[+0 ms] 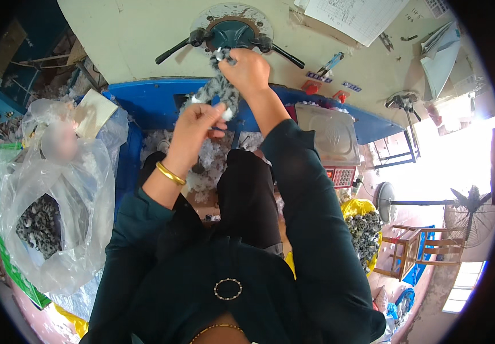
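A fluffy grey-and-white plush piece [213,90] hangs in front of the blue table edge, with white tufts at its lower ends. My right hand [247,71] is closed on its upper part, just below a dark round machine head [232,34] that has two black handles. With thumb and fingers pinched, my left hand [194,127] grips a lower end beside a white tuft. The fingers of my right hand partly cover the piece, so its full shape is hidden.
White stuffing [207,163] lies below the table around my legs. At left stands a see-through plastic bag [95,189] with grey plush pieces inside. Pliers [332,62], red switches [311,87] and papers [353,17] are to the right, above a scale [329,135].
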Demonstrator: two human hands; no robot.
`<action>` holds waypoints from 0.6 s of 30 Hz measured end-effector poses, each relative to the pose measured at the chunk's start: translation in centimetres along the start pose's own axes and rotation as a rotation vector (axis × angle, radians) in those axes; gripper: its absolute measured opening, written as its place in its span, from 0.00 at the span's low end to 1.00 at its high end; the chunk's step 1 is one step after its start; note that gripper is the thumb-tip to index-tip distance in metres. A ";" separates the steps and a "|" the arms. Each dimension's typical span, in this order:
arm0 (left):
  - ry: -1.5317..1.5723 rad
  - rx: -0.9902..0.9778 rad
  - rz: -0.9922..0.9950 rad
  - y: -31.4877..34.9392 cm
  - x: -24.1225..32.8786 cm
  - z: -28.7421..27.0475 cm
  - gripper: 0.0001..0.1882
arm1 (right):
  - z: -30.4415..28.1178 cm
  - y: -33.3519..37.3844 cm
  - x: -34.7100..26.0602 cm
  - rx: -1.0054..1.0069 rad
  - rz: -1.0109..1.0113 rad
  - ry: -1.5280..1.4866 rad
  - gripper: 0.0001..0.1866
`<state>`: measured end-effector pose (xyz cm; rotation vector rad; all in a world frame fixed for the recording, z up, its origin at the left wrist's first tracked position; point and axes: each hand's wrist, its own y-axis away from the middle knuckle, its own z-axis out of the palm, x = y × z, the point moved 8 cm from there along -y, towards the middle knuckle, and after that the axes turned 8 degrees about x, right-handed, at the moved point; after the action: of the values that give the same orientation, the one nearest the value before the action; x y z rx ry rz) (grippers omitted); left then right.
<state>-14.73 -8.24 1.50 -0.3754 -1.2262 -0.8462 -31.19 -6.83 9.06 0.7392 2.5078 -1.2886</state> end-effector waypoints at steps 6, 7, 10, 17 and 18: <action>-0.772 0.300 0.669 4.2 1.2 0.8 0.22 | -3.2 3.8 -2.4 0.019 -0.048 -0.017 0.11; -0.946 0.369 0.831 5.0 1.7 1.2 0.23 | -3.7 4.3 -2.5 0.059 -0.033 -0.082 0.12; -0.809 0.283 0.739 5.5 1.0 0.0 0.22 | -4.2 5.8 -2.6 0.002 0.105 -0.119 0.12; 0.321 0.062 -0.111 -2.2 -1.8 -1.1 0.19 | -1.7 1.4 -1.0 -0.115 0.253 -0.045 0.20; 0.336 0.035 -0.161 -3.0 -1.8 -0.5 0.20 | -0.2 0.9 -0.2 -0.113 0.265 -0.029 0.20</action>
<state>-16.72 -9.88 -0.86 -0.1001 -0.9648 -0.9802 -30.49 -6.29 8.65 0.9783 2.3406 -1.0505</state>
